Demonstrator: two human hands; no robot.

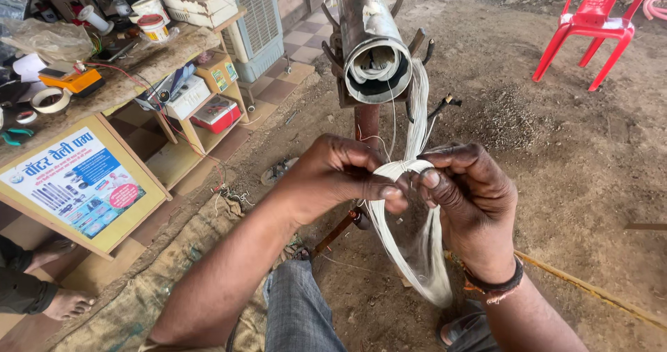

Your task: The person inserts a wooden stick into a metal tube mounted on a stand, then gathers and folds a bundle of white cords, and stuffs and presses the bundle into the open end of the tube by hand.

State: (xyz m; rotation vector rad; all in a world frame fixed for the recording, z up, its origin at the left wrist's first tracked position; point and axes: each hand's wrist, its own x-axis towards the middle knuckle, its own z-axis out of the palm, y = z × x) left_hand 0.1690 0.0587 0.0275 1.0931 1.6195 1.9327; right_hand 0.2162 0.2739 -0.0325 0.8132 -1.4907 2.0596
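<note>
Left hand [333,175] and right hand [465,199] both pinching white wire bundle [410,244]; metal tube [368,39] standing just beyond hands.

Soft even daylight, faint shadows – sharp centre, wide-angle bending at edges – no glare

So the thing being worked is a bundle of thin white wire strands looped into a long coil [406,234]. Its top bend is pinched up in the middle of the scene, and the rest hangs down in a loose loop toward the near dirt floor. A few strands run up far to the open end of the grey metal tube [375,53], which sits on a stand.
</note>
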